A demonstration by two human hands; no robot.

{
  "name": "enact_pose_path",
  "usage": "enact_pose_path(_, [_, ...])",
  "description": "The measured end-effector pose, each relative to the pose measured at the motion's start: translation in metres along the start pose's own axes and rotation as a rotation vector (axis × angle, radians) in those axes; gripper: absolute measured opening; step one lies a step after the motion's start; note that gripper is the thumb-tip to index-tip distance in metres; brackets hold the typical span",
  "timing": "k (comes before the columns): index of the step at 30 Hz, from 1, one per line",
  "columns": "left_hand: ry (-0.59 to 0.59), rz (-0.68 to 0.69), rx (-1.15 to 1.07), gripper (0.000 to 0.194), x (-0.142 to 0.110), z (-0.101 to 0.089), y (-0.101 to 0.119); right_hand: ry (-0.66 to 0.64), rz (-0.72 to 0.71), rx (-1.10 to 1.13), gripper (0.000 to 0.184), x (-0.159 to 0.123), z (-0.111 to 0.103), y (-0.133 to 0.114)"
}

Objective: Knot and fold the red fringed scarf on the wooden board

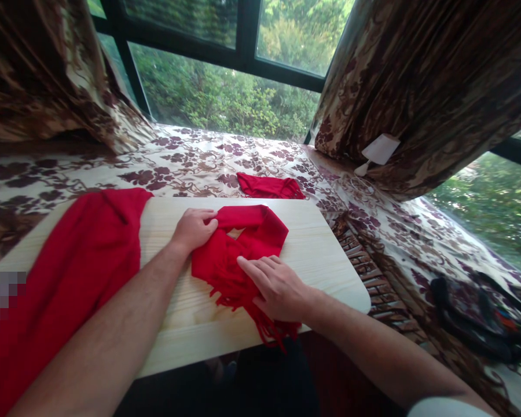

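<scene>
A red fringed scarf (267, 229) lies folded into a loop on the pale wooden table (325, 260), with a small gap near its middle. Its fringed ends cross and hang toward the table's near edge. At the scarf's upper left corner, my left hand (194, 230) is closed, thumb and fingers pinching the cloth. My right hand (282, 286) rests on the lower right part, fingers stretched out over the fringe. A larger red cloth (91, 249) is spread over the left side of the table, beside my left forearm.
Beyond the table, another folded red fringed piece (269, 186) lies on the floral cover (191, 156). A small white lamp (380, 150) stands by the right curtain (399, 75). Black straps or a bag (481, 318) lie at the far right. Windows close off the back.
</scene>
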State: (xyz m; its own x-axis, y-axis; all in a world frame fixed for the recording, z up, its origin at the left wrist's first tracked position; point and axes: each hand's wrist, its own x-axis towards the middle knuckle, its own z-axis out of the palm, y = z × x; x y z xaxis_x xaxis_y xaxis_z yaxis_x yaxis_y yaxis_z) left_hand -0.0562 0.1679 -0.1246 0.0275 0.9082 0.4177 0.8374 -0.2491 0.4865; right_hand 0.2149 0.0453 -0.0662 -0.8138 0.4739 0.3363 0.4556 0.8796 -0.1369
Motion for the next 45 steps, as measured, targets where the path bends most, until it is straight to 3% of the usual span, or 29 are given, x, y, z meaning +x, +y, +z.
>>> enact_pose_path(2, [-0.001, -0.001, -0.009, 0.035, 0.000, 0.001, -0.001, -0.012, 0.048, 0.032, 0.054, 0.003, 0.002, -0.001])
enact_pose_path(6, [0.004, 0.002, -0.014, 0.036, 0.000, 0.002, -0.001, -0.052, 0.049, 0.133, 0.023, 0.011, 0.004, 0.000])
enact_pose_path(11, [0.001, 0.005, -0.009, 0.037, 0.000, 0.002, -0.001, -0.045, 0.105, 0.363, 0.031, 0.021, -0.006, 0.001])
enact_pose_path(16, [0.008, 0.012, 0.002, 0.036, 0.000, 0.002, 0.000, -0.329, -0.150, 0.564, 0.039, 0.022, -0.025, 0.004])
enact_pose_path(18, [0.007, 0.019, -0.002, 0.037, 0.000, 0.003, -0.001, -0.378, -0.123, 0.531, 0.055, 0.020, -0.027, 0.006])
enact_pose_path(21, [0.001, 0.020, -0.012, 0.036, 0.000, 0.003, -0.002, -0.325, -0.082, 0.429, 0.077, 0.018, -0.025, 0.007])
enact_pose_path(26, [-0.002, 0.011, -0.009, 0.035, 0.001, 0.003, -0.001, -0.313, -0.113, 0.168, 0.063, 0.019, -0.023, 0.004])
enact_pose_path(30, [-0.005, 0.012, -0.009, 0.034, 0.000, 0.004, 0.000, -0.368, -0.150, 0.100, 0.066, 0.025, -0.025, -0.003])
enact_pose_path(33, [0.073, 0.033, 0.001, 0.035, -0.001, -0.002, 0.007, -0.333, -0.168, 0.149, 0.038, 0.035, -0.026, 0.002])
enact_pose_path(36, [0.147, 0.095, 0.012, 0.031, -0.003, -0.016, 0.025, -0.127, -0.037, 0.351, 0.005, 0.047, -0.027, 0.023])
enact_pose_path(38, [0.022, 0.181, -0.025, 0.026, -0.006, -0.028, 0.042, 0.037, 0.165, 0.589, 0.005, 0.054, -0.026, 0.043])
enact_pose_path(41, [-0.358, 0.324, -0.093, 0.021, -0.011, -0.041, 0.069, 0.186, 0.442, 0.909, 0.013, 0.062, -0.020, 0.071])
enact_pose_path(43, [-0.546, 0.365, -0.084, 0.023, -0.016, -0.045, 0.085, 0.225, 0.512, 1.011, 0.017, 0.067, -0.013, 0.083])
enact_pose_path(45, [-0.632, 0.417, -0.022, 0.029, -0.019, -0.045, 0.096, 0.196, 0.536, 1.016, 0.019, 0.071, -0.004, 0.090])
